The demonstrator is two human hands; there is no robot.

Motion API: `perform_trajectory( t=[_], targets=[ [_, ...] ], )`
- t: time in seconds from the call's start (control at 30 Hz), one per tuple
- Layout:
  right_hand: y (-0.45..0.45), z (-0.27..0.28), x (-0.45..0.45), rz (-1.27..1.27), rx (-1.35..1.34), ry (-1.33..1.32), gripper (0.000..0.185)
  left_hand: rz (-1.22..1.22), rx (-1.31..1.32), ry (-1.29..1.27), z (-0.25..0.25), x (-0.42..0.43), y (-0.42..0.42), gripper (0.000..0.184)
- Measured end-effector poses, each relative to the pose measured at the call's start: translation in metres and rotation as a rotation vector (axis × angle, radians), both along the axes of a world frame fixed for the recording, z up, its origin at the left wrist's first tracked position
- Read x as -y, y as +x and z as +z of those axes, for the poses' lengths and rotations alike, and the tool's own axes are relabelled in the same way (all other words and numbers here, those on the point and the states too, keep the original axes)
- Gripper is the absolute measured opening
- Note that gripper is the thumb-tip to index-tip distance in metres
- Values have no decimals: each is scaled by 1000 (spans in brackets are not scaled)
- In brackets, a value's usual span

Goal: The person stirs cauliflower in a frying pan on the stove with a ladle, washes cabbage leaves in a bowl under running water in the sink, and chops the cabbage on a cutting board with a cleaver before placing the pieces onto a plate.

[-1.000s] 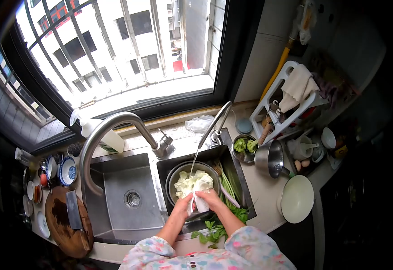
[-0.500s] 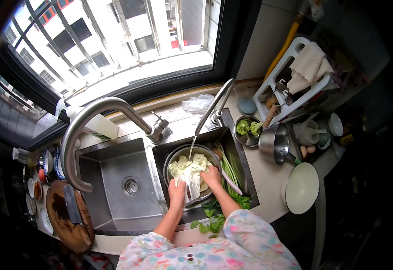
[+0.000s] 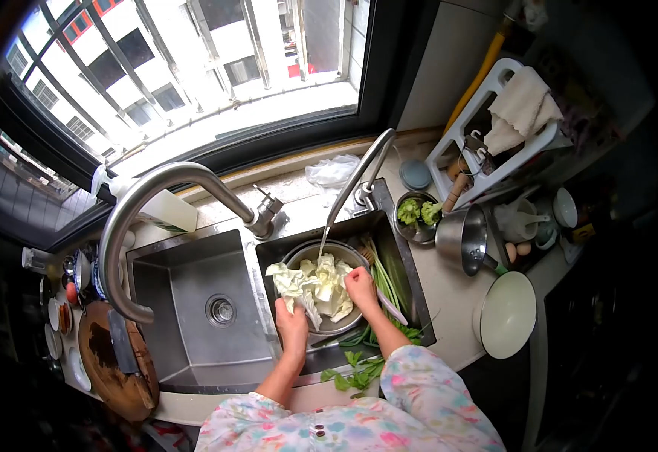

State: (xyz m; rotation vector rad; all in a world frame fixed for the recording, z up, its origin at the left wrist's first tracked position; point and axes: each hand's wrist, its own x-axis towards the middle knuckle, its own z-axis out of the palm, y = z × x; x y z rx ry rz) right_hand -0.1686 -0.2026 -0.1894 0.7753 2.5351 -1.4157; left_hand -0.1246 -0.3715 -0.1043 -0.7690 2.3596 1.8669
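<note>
Pale cabbage leaves (image 3: 327, 279) fill a round metal bowl (image 3: 353, 258) in the right sink basin. My left hand (image 3: 291, 322) grips a torn cabbage leaf (image 3: 290, 280) at the bowl's left side, its frilly top spread over the rim. At the right rim, my right hand (image 3: 361, 288) is closed, its curled fingertips against the edge of the leaves; what they pinch is partly hidden. From the thin curved tap (image 3: 351, 184), a stream falls into the bowl. Long green stalks (image 3: 386, 275) lie along the basin's right side, beside my right hand.
A large faucet (image 3: 186, 175) arches over the left basin (image 3: 186, 301). A cleaver (image 3: 122, 343) rests on a round wooden board (image 3: 103, 377) at far left. To the right stand a bowl of broccoli (image 3: 412, 232), a saucepan (image 3: 461, 239) and a pale bowl (image 3: 506, 315). Leafy greens (image 3: 357, 373) overhang the front edge.
My left hand has moved slightly left, carrying a leaf toward the rim and away from the others. My right hand has shifted up and a little right, fingers more curled.
</note>
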Motion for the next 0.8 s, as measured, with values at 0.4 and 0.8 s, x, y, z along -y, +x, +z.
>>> perform_trajectory(
  t=[0.4, 0.8],
  targets=[
    [3, -28, 17, 0, 165, -195, 23, -18, -76, -228, 12, 4, 0, 21],
    [21, 65, 5, 133, 240, -785, 27, 12, 67, 519, -16, -10, -7, 23]
  ],
)
